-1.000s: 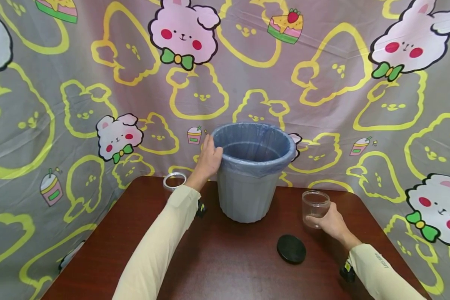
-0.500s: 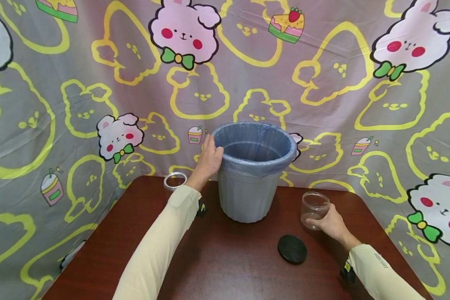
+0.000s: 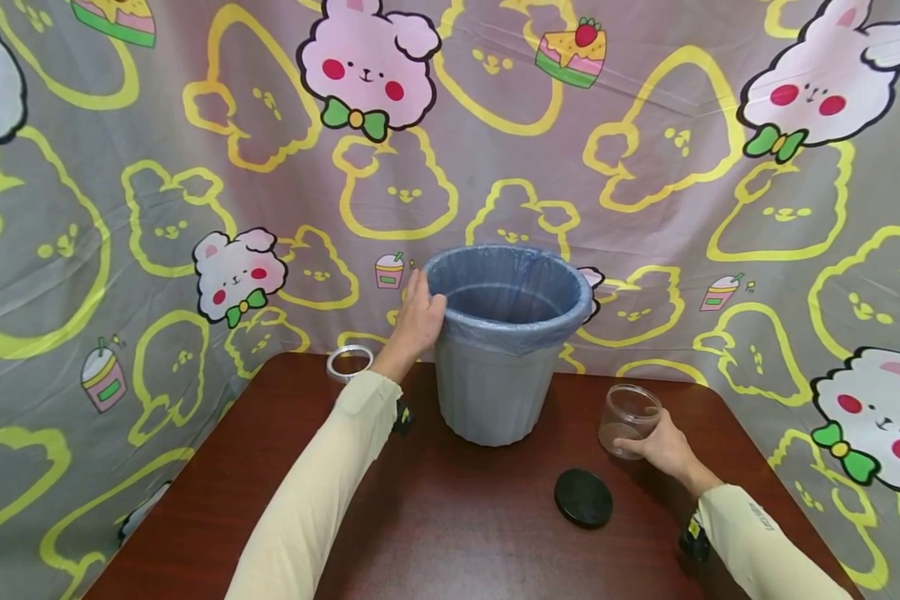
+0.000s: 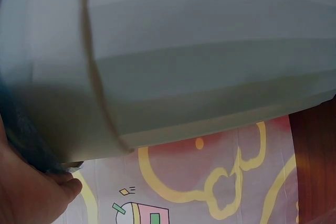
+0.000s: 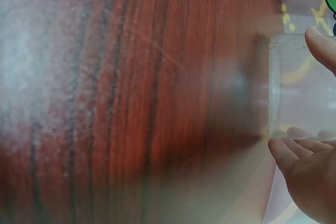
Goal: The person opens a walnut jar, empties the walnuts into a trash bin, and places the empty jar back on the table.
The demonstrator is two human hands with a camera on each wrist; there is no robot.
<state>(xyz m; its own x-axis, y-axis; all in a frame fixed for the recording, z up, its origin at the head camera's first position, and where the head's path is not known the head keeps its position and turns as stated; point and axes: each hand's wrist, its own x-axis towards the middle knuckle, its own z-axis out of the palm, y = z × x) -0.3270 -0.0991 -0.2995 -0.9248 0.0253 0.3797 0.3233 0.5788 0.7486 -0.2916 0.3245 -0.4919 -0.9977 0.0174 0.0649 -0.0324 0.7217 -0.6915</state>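
Note:
A grey trash can (image 3: 495, 383) with a blue liner (image 3: 506, 333) folded over its rim stands on the table. My left hand (image 3: 417, 315) rests against the left side of that rim, fingers fairly straight. In the left wrist view its fingertips (image 4: 73, 187) lie right at the liner's edge, with the can's ribbed wall filling most of the picture. My right hand (image 3: 663, 446) grips a lidless clear plastic jar (image 3: 630, 408) low on its side, thumb on one side and fingers on the other. The jar (image 5: 299, 87) looks empty and leans slightly in the head view.
A round black lid (image 3: 583, 497) lies flat on the table (image 3: 450, 533), left of my right forearm. Behind my left forearm is a clear container with a silvery rim (image 3: 350, 361), mostly hidden. A patterned cloth (image 3: 270, 192) hangs behind and beside the table.
The jar in my right hand has tilted a little, its base swinging left. My left hand, the can and the lid stay where they were.

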